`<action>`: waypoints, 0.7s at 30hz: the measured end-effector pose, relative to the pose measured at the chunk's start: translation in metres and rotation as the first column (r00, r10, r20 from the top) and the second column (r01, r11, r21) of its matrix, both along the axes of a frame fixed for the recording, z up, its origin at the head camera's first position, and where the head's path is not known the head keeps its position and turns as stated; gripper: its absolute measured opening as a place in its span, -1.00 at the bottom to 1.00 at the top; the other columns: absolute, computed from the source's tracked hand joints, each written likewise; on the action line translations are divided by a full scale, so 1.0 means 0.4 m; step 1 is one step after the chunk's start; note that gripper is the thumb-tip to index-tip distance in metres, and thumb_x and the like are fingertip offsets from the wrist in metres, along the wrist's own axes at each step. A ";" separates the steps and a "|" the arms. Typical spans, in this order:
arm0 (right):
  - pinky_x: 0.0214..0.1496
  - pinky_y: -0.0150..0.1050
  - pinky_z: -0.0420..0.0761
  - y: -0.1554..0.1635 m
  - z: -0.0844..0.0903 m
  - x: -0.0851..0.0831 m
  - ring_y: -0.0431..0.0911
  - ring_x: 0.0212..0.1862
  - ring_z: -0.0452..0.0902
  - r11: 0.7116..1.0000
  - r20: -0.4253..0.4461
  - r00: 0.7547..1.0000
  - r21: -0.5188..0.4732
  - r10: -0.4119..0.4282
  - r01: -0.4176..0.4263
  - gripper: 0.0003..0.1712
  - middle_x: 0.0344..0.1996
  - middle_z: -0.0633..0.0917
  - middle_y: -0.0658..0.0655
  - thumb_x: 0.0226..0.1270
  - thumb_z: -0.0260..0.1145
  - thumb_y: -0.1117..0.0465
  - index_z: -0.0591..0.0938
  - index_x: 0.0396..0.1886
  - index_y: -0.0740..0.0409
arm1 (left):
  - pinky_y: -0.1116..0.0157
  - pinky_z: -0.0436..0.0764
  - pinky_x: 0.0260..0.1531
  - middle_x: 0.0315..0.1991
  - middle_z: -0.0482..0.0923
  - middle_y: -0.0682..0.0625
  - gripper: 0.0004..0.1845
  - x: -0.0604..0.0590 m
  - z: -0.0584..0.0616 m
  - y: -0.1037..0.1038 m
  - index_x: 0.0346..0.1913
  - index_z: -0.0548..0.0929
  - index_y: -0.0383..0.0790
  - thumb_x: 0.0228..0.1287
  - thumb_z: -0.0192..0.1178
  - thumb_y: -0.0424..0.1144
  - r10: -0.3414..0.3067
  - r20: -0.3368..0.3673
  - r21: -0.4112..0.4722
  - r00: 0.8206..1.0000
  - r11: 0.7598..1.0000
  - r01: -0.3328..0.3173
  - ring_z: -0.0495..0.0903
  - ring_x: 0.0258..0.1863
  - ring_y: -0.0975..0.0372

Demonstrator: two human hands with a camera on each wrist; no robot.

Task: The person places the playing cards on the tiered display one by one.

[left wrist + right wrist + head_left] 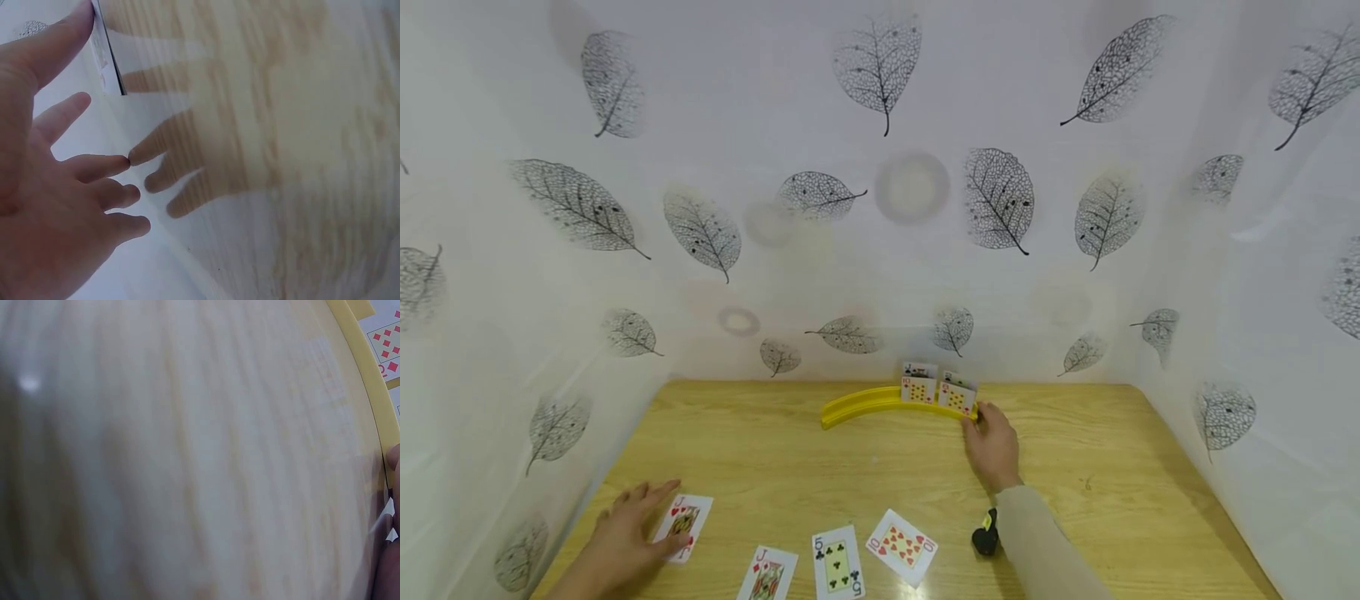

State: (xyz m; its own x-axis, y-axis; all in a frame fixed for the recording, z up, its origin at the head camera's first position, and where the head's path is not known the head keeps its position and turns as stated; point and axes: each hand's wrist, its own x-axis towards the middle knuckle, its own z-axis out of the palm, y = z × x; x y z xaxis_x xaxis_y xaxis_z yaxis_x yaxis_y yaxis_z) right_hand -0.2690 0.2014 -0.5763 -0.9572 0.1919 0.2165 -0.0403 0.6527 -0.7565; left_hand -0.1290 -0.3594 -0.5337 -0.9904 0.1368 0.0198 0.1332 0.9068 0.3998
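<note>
My R hand (995, 446) is narrow, pinching the R end of the yellow rack (857, 406), approx. 12 o'clock on the table (1090, 475); standing cards (918, 389) sit in it (one's a red 10). My L hand (625, 533), approx. 8 o'clock, is spread wide, thumb over a red jack (687, 518). 3 loose cards (837, 562) lie face up btwn 6 & 7; black gadget (984, 540) at 4.
</note>
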 end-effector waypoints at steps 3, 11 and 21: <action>0.59 0.28 0.33 0.000 -0.001 0.000 0.37 0.52 0.35 1.000 -0.003 1.000 -0.002 0.004 -0.004 -0.41 0.42 0.52 0.46 0.57 0.31 0.09 0.53 0.40 0.39 | -0.80 0.17 -0.06 0.34 0.26 -0.78 -0.11 -0.006 -0.003 0.002 0.49 0.44 -0.32 0.27 0.45 0.16 -0.013 0.012 -0.019 1.000 1.000 0.013 0.18 0.23 -0.82; 0.55 0.30 0.38 -0.002 0.006 0.001 0.39 0.45 0.43 1.000 -0.057 0.998 0.009 -0.004 0.005 -0.45 0.34 0.57 0.49 0.53 0.35 0.18 0.56 0.34 0.44 | -0.80 0.16 -0.03 0.35 0.13 -0.86 -0.08 -0.017 -0.004 0.023 0.51 0.42 -0.35 0.32 0.37 0.24 0.017 0.052 -0.044 0.998 0.999 -0.014 0.09 0.22 -0.86; 0.56 0.28 0.38 -0.003 0.006 0.004 0.39 0.48 0.40 1.000 -0.046 0.999 0.008 -0.005 0.005 -0.43 0.36 0.56 0.50 0.54 0.36 0.17 0.54 0.36 0.45 | -0.82 0.10 -0.02 0.37 -0.01 -0.90 -0.02 -0.028 0.000 0.047 0.58 0.30 -0.27 0.38 0.22 0.38 0.067 0.130 -0.108 0.989 0.993 -0.053 -0.03 0.22 -0.91</action>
